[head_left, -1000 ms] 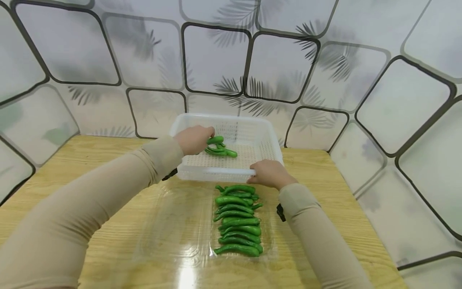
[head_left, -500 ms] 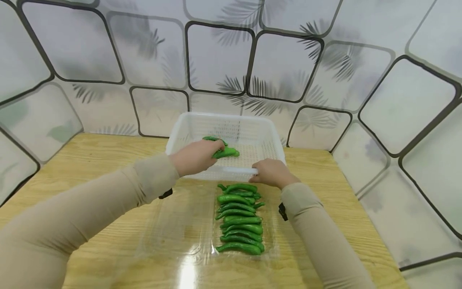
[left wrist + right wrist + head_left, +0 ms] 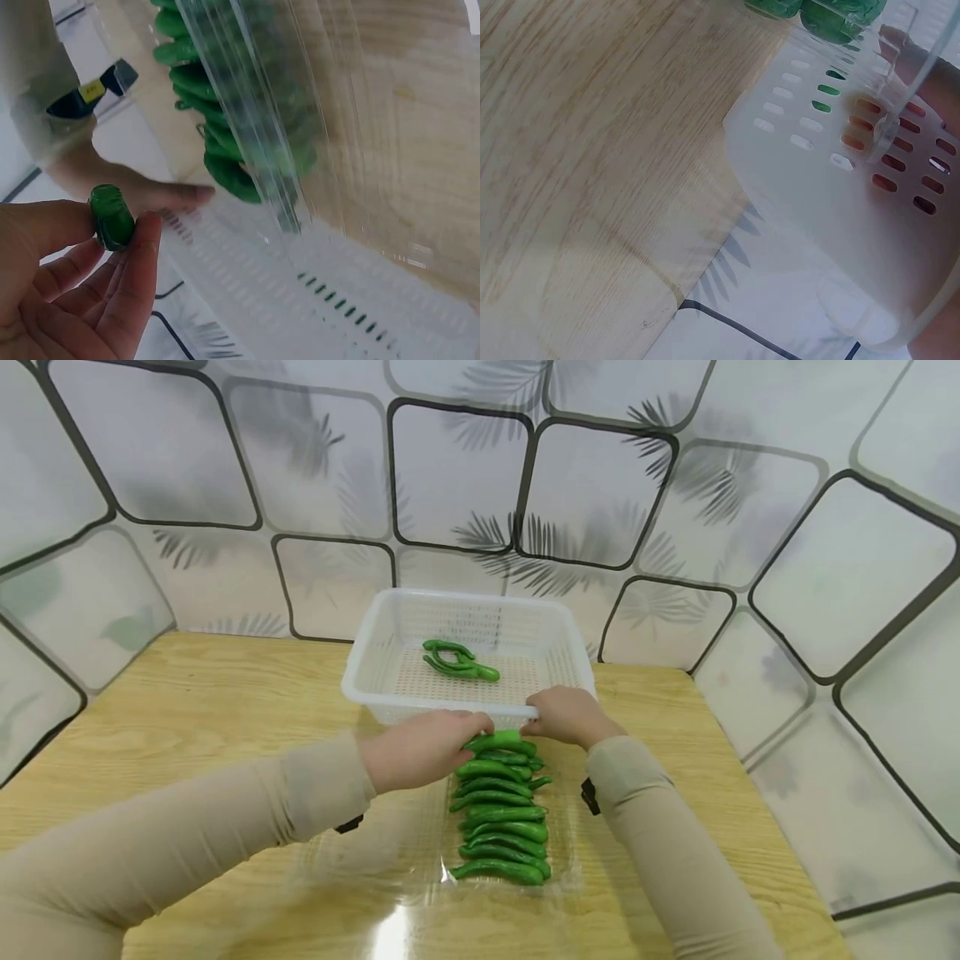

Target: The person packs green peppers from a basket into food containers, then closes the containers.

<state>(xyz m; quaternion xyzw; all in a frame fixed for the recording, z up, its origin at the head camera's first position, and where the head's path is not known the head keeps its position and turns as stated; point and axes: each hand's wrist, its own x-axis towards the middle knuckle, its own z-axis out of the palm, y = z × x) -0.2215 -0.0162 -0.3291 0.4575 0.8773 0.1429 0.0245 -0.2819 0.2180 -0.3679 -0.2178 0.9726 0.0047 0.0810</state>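
My left hand (image 3: 427,750) pinches a green chili pepper (image 3: 112,217) between thumb and fingers, end-on in the left wrist view. It hovers at the far end of a row of green chili peppers (image 3: 501,814), which lie crosswise in the right half of a clear plastic box (image 3: 562,852). Behind the box stands a white perforated plastic basket (image 3: 480,608) with several peppers (image 3: 459,667) on its bottom. My right hand (image 3: 567,717) grips the basket's near rim at its right part. Whether the held pepper touches those below is hidden.
The box's other clear half (image 3: 367,852) lies flat to the left on the wooden table (image 3: 225,693). A patterned wall (image 3: 450,477) rises close behind the basket and along the right side.
My left hand has come out of the basket with a pepper and moved toward me, to the row's far end. My right hand has stayed on the basket rim.
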